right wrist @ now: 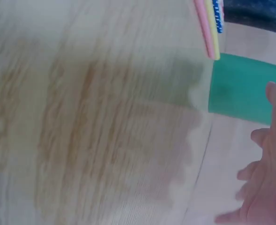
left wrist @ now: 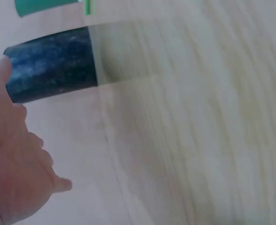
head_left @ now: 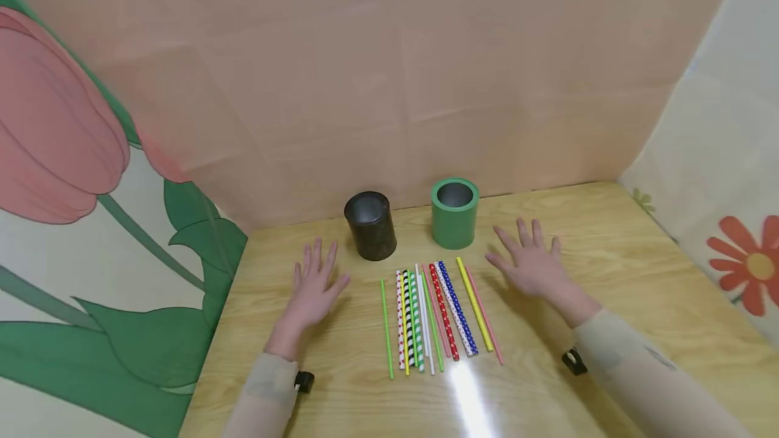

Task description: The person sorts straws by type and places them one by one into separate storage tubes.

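Note:
Fingers spread, my left hand hovers over the table left of a row of straws and holds nothing. On the other side my right hand is spread out too, with nothing in it. Between them lie several straws, among them a green straw, a yellow straw, a pink straw and a red dotted straw. A black cup stands behind the row, nearest my left hand. To its right is a green cup, nearest my right hand. Both cups are upright with their mouths up.
The wooden table meets a pinkish cloth backdrop just behind the cups. A wall with a painted tulip borders the left, and one with a red flower the right. Light glares on the table front.

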`<control>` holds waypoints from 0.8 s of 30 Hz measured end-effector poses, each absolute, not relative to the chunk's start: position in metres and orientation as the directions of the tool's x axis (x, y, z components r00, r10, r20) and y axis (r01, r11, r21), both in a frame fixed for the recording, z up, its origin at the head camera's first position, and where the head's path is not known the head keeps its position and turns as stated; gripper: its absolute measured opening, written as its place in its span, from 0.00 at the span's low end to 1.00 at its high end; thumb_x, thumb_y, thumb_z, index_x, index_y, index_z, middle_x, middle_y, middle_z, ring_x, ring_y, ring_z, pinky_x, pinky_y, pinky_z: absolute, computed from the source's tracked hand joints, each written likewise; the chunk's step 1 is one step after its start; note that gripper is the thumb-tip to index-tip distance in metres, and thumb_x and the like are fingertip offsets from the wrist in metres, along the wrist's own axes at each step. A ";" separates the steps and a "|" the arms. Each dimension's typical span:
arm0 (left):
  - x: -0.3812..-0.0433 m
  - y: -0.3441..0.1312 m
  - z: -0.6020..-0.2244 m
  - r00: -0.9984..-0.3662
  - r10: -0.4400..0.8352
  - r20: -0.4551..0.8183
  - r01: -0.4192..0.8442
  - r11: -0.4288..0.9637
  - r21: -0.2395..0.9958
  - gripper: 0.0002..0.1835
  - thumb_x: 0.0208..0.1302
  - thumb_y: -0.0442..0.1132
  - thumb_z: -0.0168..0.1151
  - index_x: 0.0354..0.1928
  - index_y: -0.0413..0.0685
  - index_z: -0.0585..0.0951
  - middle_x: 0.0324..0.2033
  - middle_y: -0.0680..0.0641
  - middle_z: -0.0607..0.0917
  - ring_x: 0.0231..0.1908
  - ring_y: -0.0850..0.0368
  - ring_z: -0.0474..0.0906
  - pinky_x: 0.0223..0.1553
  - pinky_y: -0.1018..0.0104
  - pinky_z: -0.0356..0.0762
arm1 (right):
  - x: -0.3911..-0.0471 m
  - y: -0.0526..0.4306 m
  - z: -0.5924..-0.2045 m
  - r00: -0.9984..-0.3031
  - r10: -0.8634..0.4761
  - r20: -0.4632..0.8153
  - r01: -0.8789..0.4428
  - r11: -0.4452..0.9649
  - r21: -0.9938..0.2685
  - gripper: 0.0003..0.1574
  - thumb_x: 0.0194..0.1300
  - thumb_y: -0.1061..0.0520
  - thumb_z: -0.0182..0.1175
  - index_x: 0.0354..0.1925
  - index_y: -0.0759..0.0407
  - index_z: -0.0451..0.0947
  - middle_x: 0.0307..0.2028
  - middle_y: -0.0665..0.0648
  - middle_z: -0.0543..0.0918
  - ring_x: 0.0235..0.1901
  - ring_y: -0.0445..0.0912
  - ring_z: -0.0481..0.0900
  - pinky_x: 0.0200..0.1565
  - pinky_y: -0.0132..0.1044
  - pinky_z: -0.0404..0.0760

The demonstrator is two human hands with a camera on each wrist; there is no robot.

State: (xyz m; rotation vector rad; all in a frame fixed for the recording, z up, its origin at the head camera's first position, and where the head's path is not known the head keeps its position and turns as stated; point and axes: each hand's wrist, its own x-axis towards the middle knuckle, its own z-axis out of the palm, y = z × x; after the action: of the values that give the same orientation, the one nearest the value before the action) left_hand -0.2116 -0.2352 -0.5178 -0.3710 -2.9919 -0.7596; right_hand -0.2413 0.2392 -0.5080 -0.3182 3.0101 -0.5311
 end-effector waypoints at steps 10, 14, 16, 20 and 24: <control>-0.217 -0.226 -0.502 -0.980 0.095 0.176 0.199 0.538 0.819 0.39 0.85 0.59 0.49 0.87 0.52 0.51 0.86 0.47 0.49 0.84 0.44 0.43 0.82 0.40 0.45 | -0.242 0.246 -0.503 -0.976 -0.217 0.017 -0.178 0.746 -0.641 0.50 0.83 0.30 0.47 0.83 0.64 0.56 0.75 0.78 0.65 0.71 0.78 0.65 0.69 0.76 0.66; -0.221 -0.217 -0.498 -0.978 0.010 0.210 0.197 0.384 0.902 0.37 0.85 0.51 0.54 0.86 0.46 0.56 0.83 0.42 0.59 0.81 0.43 0.54 0.80 0.41 0.55 | -0.236 0.246 -0.502 -0.983 -0.184 -0.023 -0.101 0.636 -0.765 0.50 0.82 0.34 0.53 0.83 0.66 0.56 0.71 0.77 0.72 0.67 0.72 0.74 0.63 0.67 0.79; -0.224 -0.212 -0.495 -0.977 -0.032 0.212 0.193 0.306 0.932 0.37 0.84 0.49 0.56 0.85 0.44 0.58 0.81 0.40 0.63 0.80 0.42 0.59 0.79 0.41 0.60 | -0.234 0.246 -0.504 -0.980 -0.187 -0.074 -0.046 0.566 -0.823 0.51 0.82 0.37 0.57 0.83 0.67 0.54 0.70 0.77 0.73 0.64 0.69 0.79 0.59 0.60 0.85; -0.234 -0.200 -0.488 -0.975 -0.107 0.197 0.176 0.177 0.968 0.35 0.82 0.47 0.59 0.83 0.44 0.62 0.78 0.38 0.68 0.77 0.42 0.65 0.78 0.43 0.64 | -0.228 0.243 -0.509 -0.958 -0.219 -0.183 0.074 0.431 -0.899 0.51 0.80 0.45 0.63 0.83 0.69 0.51 0.72 0.78 0.71 0.58 0.64 0.83 0.53 0.50 0.89; -0.246 -0.187 -0.479 -0.971 -0.146 0.188 0.171 0.120 0.978 0.33 0.81 0.44 0.61 0.81 0.42 0.65 0.77 0.36 0.69 0.76 0.40 0.66 0.77 0.44 0.66 | -0.224 0.237 -0.515 -0.944 -0.221 -0.246 0.144 0.395 -0.907 0.47 0.78 0.51 0.65 0.80 0.70 0.57 0.69 0.77 0.74 0.59 0.61 0.83 0.53 0.49 0.90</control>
State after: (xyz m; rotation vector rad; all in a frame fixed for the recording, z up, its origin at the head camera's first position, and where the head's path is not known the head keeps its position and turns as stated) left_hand -0.2457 -0.1874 -0.4787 -0.0246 -2.1596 -1.9383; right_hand -0.2239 0.2366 -0.5148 -0.0666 2.3301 -1.5648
